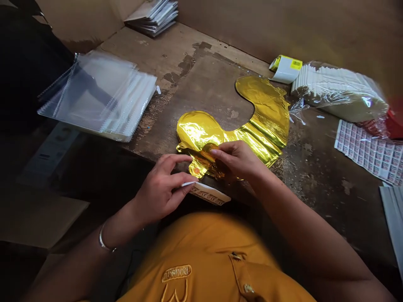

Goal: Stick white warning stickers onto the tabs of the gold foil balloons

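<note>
A flat gold foil balloon (248,121) lies on the worn wooden table (204,90), its curved shape reaching from the hands towards the back right. My right hand (236,161) rests on the balloon's narrow end and pinches the foil between fingers and thumb. My left hand (160,188) sits just left of it, fingertips almost at the foil. Between its fingers is a white printed card (209,193), which sticks out to the right over the table's front edge. Part of the balloon is hidden under my right hand.
A stack of transparent plastic bags (100,96) lies at the left. At the right are a plastic-wrapped bundle of white cards (336,92), a barcode-labelled white roll (286,69) and a sheet of printed labels (368,151). Cardboard walls rise behind the table.
</note>
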### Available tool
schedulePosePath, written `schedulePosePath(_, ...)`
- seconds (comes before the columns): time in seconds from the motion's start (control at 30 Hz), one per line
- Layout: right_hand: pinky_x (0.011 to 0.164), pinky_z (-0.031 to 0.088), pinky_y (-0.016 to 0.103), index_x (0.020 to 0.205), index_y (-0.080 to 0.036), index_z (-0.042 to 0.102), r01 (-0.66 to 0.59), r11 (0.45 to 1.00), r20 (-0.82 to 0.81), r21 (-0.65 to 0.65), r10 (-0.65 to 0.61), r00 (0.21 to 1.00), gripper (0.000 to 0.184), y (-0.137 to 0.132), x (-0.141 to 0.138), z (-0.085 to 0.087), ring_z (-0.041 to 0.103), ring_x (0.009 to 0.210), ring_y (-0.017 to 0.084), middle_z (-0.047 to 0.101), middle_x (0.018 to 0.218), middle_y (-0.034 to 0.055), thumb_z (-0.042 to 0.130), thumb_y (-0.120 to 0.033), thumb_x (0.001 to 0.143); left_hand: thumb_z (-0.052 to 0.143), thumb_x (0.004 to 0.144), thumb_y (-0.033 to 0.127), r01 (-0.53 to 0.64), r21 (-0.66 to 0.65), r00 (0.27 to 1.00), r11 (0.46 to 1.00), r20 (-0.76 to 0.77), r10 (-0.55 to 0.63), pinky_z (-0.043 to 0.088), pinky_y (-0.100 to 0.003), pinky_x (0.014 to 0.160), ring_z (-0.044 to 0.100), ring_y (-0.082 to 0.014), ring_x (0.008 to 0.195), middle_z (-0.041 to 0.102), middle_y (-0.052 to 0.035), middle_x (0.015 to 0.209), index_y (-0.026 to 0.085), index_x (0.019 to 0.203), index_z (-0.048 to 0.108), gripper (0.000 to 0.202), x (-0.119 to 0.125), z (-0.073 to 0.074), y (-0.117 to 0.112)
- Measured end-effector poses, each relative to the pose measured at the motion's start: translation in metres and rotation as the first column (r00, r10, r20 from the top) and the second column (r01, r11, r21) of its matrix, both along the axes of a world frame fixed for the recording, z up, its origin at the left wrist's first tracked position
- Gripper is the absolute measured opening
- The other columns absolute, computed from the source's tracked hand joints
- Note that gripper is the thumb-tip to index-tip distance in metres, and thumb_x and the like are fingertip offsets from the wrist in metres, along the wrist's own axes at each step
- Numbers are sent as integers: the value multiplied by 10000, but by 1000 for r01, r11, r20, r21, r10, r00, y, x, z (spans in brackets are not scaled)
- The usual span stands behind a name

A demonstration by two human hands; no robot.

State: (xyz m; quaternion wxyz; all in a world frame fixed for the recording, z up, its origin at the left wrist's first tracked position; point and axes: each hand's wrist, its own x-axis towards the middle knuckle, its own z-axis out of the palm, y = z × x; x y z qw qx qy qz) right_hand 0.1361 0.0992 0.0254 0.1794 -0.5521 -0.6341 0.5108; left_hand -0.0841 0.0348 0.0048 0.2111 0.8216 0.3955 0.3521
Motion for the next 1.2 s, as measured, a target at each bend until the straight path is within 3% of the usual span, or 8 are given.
schedulePosePath(0.23, 482, 362, 228, 653, -159, 582, 37, 994, 12, 103, -39, 999, 292, 2, -3, -1, 469, 518, 94, 545, 572, -23, 592, -412, 798, 553, 887, 211, 352, 29, 895, 936, -303, -327, 406, -457, 1071, 560, -238, 1185, 644, -76, 1248, 187, 877, 684, 134, 14, 7, 28)
schedulePosePath(0.33, 607, 456, 292, 752, -156, 620, 77, 917, 169, 392, -154, 973, 278, -9, -2, 1, 537, 653, 150, 611, 692, 30, 602, -429, 801, 546, 889, 225, 382, -31, 874, 924, -313, -372, 449, -415, 1008, 580, -232, 1130, 648, -90, 1214, 179, 855, 671, 137, 16, -1, 38)
schedulePosePath(0.47, 933, 450, 481, 1195, -82, 569, -188, 745, 400, 640, -113, 909, 530, -37, -2, -2, 533, 1100, 313, 607, 1206, 213, 684, -325, 738, 541, 888, 247, 355, -17, 888, 935, -307, -343, 502, -358, 832, 612, -219, 913, 679, -73, 895, 186, 822, 678, 164, 15, -3, 39)
schedulePosePath(0.6, 932, 471, 424, 990, -146, 700, -195, 783, 408, 590, -81, 909, 236, -45, 1, -5, 587, 1071, 264, 682, 1141, 137, 542, -142, 814, 523, 905, 251, 359, -30, 889, 933, -293, -351, 497, -366, 877, 619, -216, 961, 692, -77, 967, 192, 830, 675, 178, 13, -2, 36)
schedulePosePath(0.77, 624, 484, 254, 780, -165, 706, 118, 868, 246, 482, -263, 933, 100, 30, 55, 7, 627, 652, 126, 711, 723, 17, 637, -236, 789, 510, 920, 232, 351, -83, 890, 933, -279, -360, 384, -478, 1091, 506, -240, 1280, 609, -63, 1315, 215, 951, 662, 156, 10, -8, 35)
schedulePosePath(0.9, 679, 442, 289, 807, -92, 665, 307, 671, 313, 675, -638, 703, 174, 109, 130, 36, 592, 698, 122, 672, 757, 52, 556, -226, 826, 504, 915, 211, 348, -67, 901, 935, -251, -353, 401, -474, 1087, 523, -232, 1273, 624, -68, 1298, 219, 942, 675, 173, 10, -11, 36)
schedulePosePath(1.03, 895, 382, 418, 993, -90, 644, 238, 577, 336, 782, -711, 618, 218, 121, 152, 51, 564, 1037, 263, 661, 1032, 163, 509, -206, 866, 504, 909, 199, 333, -72, 910, 940, -238, -340, 399, -460, 1095, 535, -220, 1261, 630, -51, 1293, 230, 940, 679, 181, 11, -9, 35)
schedulePosePath(1.2, 950, 390, 405, 1092, -153, 653, -153, 775, 658, 613, -394, 642, 289, 68, 108, 21, 540, 1100, 287, 658, 1162, 135, 540, -312, 880, 483, 921, 224, 348, -108, 886, 931, -285, -365, 391, -477, 1093, 504, -237, 1291, 599, -40, 1334, 237, 973, 670, 194, 10, -11, 36)
